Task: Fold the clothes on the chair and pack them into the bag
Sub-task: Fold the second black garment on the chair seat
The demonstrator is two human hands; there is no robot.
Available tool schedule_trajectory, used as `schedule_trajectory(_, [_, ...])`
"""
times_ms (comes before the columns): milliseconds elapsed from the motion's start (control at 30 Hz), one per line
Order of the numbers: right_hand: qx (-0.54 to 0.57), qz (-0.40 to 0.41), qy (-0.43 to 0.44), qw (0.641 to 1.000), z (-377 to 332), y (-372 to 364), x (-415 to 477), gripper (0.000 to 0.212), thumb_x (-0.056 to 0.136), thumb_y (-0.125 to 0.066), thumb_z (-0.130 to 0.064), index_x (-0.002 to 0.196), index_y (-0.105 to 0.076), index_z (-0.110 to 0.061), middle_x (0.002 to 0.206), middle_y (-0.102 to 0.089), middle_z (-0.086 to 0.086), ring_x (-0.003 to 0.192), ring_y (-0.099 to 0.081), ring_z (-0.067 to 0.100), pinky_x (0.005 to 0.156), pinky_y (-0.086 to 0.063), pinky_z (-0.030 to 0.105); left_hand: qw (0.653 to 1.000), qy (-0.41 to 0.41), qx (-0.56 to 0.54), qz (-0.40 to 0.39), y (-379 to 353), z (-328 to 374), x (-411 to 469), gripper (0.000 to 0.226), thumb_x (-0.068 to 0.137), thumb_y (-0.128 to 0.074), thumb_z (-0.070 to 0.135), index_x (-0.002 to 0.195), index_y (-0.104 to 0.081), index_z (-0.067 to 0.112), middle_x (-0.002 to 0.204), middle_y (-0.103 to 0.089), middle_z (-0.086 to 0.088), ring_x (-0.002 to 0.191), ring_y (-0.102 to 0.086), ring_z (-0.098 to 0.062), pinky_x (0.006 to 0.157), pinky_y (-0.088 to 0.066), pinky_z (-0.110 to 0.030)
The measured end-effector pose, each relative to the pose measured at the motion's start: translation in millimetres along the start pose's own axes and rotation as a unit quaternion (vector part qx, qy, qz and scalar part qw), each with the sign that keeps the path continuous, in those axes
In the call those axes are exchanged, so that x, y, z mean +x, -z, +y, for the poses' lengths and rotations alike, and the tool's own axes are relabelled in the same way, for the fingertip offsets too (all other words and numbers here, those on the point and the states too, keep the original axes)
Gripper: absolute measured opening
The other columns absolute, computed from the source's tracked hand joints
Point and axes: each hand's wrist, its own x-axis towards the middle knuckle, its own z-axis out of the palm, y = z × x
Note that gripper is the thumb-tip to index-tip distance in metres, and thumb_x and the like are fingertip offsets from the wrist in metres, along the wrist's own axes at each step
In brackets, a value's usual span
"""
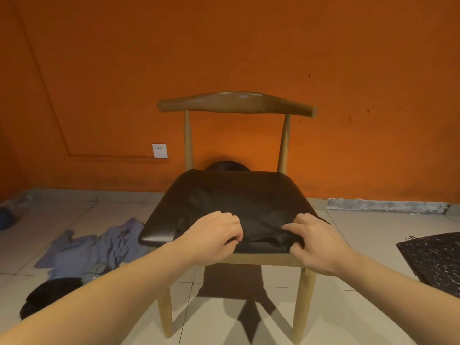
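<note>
Your left hand [214, 235] is curled at the front edge of the chair [236, 102] seat, its fingertips pinching a fold of the black garment [261, 217] that lies spread over the dark seat. Your right hand [316, 242] grips the same garment just beside it at the front right corner, fingers bent over the cloth and thumb tucked beneath the edge. The fabric bunches between the two hands. The bag [433, 260] – black, speckled, lying flat – is on the floor to your right, well apart from the chair. Blue-grey clothes [94, 250] are crumpled on the floor to the left, with a dark bundle [49, 295] nearer you – both apart from either hand
</note>
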Motion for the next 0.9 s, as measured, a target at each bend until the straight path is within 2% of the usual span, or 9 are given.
schedule_trajectory(100, [0.014,0.067,0.03,0.997,-7,0,-1,0.043,0.087,-0.059,-0.048,0.127,-0.064,-0.032,0.108,-0.05,-0.018,0.1,-0.047,0.003,0.083,-0.05,0.02,1.0,0.002,0.002,-0.001,-4,-1,-7,0.019,0.1,-0.056,0.032,0.115,-0.067,0.028,0.116,-0.06,0.013,0.107,-0.055,-0.007,0.093,-0.042,-0.022])
schedule_trajectory(233, [-0.017,0.057,0.073,0.996,-17,-9,8,0.026,0.09,-0.068,-0.046,0.114,-0.07,-0.036,0.11,-0.053,-0.018,0.101,-0.047,0.005,0.086,-0.053,0.025,0.996,0.069,0.054,0.032,-5,-12,-14,0.035,0.095,-0.063,0.04,0.128,-0.06,0.028,0.128,-0.052,0.013,0.115,-0.048,-0.011,0.097,-0.044,-0.028])
schedule_trajectory(367, [0.028,0.05,0.081,0.995,-14,-9,9,0.022,0.097,-0.064,-0.03,0.118,-0.072,-0.033,0.107,-0.054,-0.021,0.102,-0.048,0.0,0.087,-0.051,0.019,0.992,0.12,0.029,-0.002,-1,-25,-28,0.018,0.103,-0.054,0.034,0.112,-0.067,0.026,0.113,-0.057,0.013,0.103,-0.055,-0.008,0.089,-0.047,-0.024])
schedule_trajectory(467, [0.042,0.008,0.101,0.994,-13,-5,2,0.022,0.096,-0.06,-0.032,0.113,-0.071,-0.039,0.101,-0.05,-0.027,0.101,-0.049,-0.002,0.086,-0.05,0.018,0.99,0.137,0.019,-0.02,9,-29,-38,0.012,0.103,-0.053,0.029,0.103,-0.064,0.026,0.102,-0.057,0.014,0.087,-0.056,-0.005,0.076,-0.047,-0.018])
schedule_trajectory(533, [0.081,0.005,0.071,0.994,-16,-2,0,0.016,0.093,-0.059,-0.037,0.103,-0.07,-0.041,0.093,-0.052,-0.027,0.098,-0.052,-0.001,0.079,-0.05,0.018,0.987,0.15,-0.012,-0.055,19,-30,-43,0.008,0.1,-0.055,0.032,0.096,-0.061,0.028,0.093,-0.058,0.015,0.08,-0.057,-0.006,0.071,-0.05,-0.019])
schedule_trajectory(600, [0.109,0.063,0.014,0.992,-18,0,12,0.014,0.095,-0.059,-0.033,0.103,-0.07,-0.038,0.092,-0.055,-0.025,0.093,-0.055,-0.002,0.078,-0.049,0.015,0.982,0.174,-0.05,-0.058,28,-32,-42,0.013,0.098,-0.056,0.039,0.087,-0.059,0.032,0.084,-0.059,0.013,0.074,-0.058,-0.007,0.067,-0.051,-0.022])
schedule_trajectory(700, [0.153,0.129,-0.088,0.976,-22,1,49,0.027,0.099,-0.056,-0.025,0.125,-0.064,-0.028,0.111,-0.061,-0.014,0.104,-0.06,0.005,0.091,-0.052,0.025,0.959,0.248,-0.125,0.058,30,-38,-14,0.026,0.1,-0.055,0.045,0.08,-0.059,0.03,0.076,-0.06,0.008,0.069,-0.059,-0.008,0.063,-0.046,-0.025])
schedule_trajectory(800, [0.177,0.086,-0.127,0.972,-33,-2,88,0.043,0.103,-0.052,-0.028,0.145,-0.052,-0.017,0.142,-0.055,0.001,0.132,-0.052,0.02,0.109,-0.041,0.033,0.942,0.291,-0.131,0.105,19,-46,31,0.017,0.102,-0.054,0.04,0.102,-0.064,0.027,0.1,-0.063,0.008,0.09,-0.062,-0.011,0.079,-0.052,-0.029])
schedule_trajectory(900, [0.14,-0.005,-0.101,0.985,-44,-14,112,0.062,0.106,-0.042,-0.048,0.158,-0.033,-0.017,0.166,-0.028,0.005,0.154,-0.021,0.022,0.124,-0.021,0.04,0.952,0.29,-0.097,0.005,-5,-56,56,0.048,0.104,-0.048,0.045,0.145,-0.049,0.02,0.148,-0.048,0.001,0.137,-0.045,-0.021,0.115,-0.039,-0.04])
